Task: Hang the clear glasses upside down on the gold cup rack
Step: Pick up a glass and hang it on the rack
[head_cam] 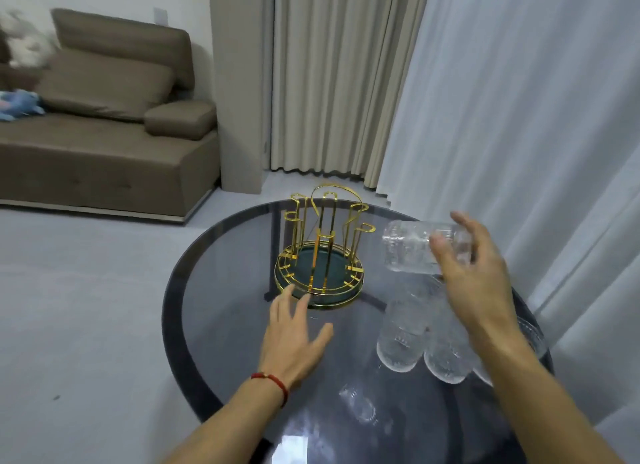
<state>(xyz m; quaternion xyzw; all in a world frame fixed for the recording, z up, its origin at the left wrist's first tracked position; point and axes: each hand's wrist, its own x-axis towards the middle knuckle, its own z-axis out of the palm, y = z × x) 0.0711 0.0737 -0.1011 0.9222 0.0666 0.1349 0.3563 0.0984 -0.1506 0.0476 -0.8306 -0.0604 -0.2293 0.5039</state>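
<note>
Above the glass table (pixel 214 311), the right hand (pixel 474 276) clasps a clear glass (pixel 412 249) sideways beside the gold rack (pixel 322 249), while the left hand (pixel 294 335) hovers with fingers spread.

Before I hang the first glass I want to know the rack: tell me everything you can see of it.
The gold cup rack is shiny gold wire: upright looped prongs ringed around a taller arched handle, rising from a round wire-rimmed base with a dark teal tray. It stands upright on the round dark glass table. No glass hangs on it. The left hand reaches toward its base.

Single head view, looking forward and down, close over round glass table (pixel 194 290).
</note>
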